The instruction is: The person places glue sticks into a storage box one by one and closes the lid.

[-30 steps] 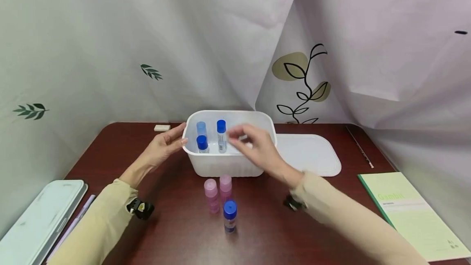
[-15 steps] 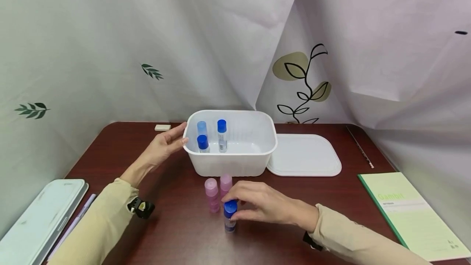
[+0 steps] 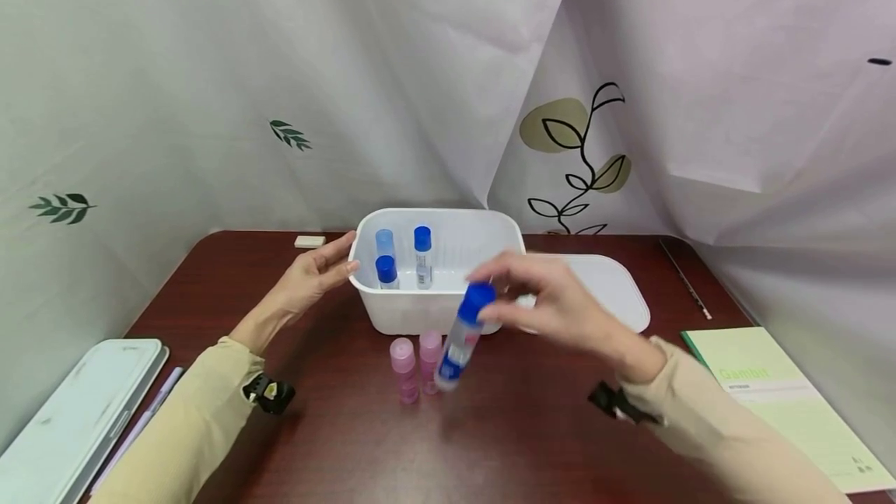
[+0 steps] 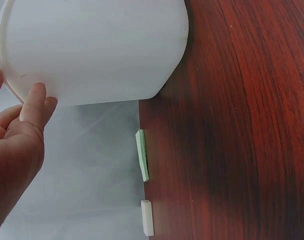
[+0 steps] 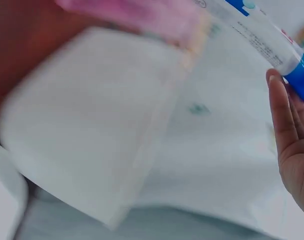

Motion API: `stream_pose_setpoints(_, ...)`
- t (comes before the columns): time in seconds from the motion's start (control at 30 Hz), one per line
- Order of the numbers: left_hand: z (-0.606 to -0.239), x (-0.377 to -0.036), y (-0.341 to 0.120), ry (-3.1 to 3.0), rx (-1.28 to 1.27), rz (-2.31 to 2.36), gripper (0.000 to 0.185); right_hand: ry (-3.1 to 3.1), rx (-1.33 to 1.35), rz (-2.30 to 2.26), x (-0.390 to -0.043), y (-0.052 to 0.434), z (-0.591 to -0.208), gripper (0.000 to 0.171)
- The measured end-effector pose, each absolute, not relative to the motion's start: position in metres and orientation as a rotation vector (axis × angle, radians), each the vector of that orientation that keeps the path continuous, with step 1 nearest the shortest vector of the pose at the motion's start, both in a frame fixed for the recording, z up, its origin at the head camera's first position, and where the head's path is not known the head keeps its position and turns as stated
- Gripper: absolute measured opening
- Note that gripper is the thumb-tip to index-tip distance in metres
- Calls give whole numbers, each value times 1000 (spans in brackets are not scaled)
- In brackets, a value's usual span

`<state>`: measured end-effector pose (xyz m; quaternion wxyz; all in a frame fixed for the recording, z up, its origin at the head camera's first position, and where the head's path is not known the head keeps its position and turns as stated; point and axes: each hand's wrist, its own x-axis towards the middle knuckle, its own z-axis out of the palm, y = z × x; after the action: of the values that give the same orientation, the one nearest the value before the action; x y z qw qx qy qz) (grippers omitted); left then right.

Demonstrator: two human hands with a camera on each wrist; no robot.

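Observation:
My right hand pinches the blue cap of a glue stick with a clear, labelled body, holding it tilted in the air before the box. In the right wrist view the glue stick sits at the top right, above the hand. My left hand holds the left rim of a white plastic box, thumb over the edge and fingers against the outer wall. Inside the box stand two blue-capped sticks and a light blue one. Two pink sticks stand upright in front of it.
The white lid lies right of the box. A green notebook and a pencil are at the right. On the left lie a pale case and a purple pen; a white eraser is near the back edge.
My right hand left the box's inside, came down to the blue-capped glue stick on the table, took hold of its cap and lifted it. My left hand stays at the box rim.

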<state>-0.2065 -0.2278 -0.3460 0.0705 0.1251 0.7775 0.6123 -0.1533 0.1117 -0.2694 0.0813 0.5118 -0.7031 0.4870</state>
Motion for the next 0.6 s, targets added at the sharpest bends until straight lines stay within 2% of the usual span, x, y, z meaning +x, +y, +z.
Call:
stream_pose_setpoints(0.13,-345,-207,-229,2350,372,1838,66,-2072,1190,1610,-174,113,-238,30)
stream_pose_setpoints(0.23,-345,-207,-229,2356,371,1838,66,-2075,1022,1754,-193,102,-235,31)
stream_pose_setpoints(0.43,-346,-207,-228,2342,364,1853,66,-2329,883,1615,-233,71,-271,31)
stream_pose_setpoints(0.6,-347,-206,-228,2338,366,1852,67,-2581,886,1496,-249,52,-299,30)
